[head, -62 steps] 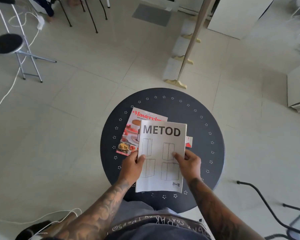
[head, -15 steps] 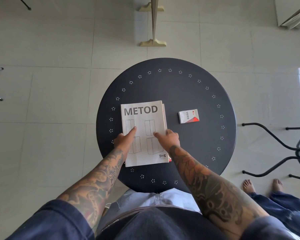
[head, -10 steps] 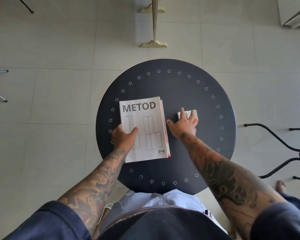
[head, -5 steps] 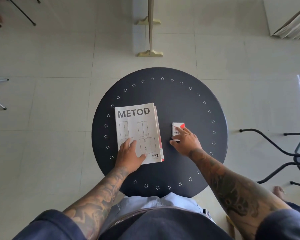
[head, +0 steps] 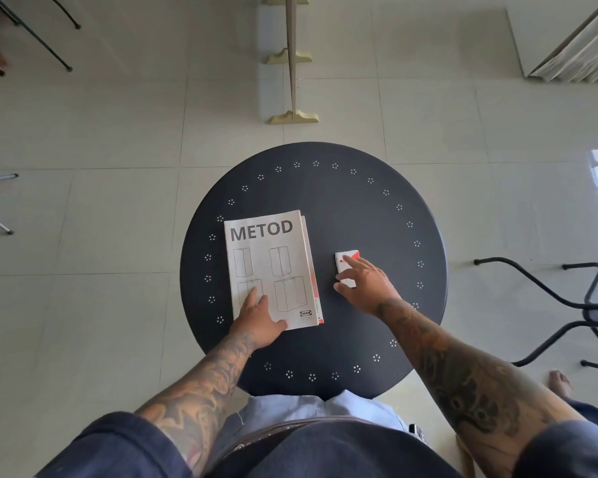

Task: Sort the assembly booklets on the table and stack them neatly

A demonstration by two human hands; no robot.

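The left hand (head: pixel 259 319) lies flat and open on the near corner of the booklet (head: pixel 273 267). The booklet sits on a red-edged one on the round desk (head: pixel 359 208). Just right, the right hand (head: pixel 366 284) rests with loose fingers on a small card (head: pixel 346 260).

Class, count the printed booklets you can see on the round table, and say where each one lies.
3. The METOD booklet lies left; a red-edged one peeks out beneath it; a small booklet lies right under the right hand. More may hide underneath.
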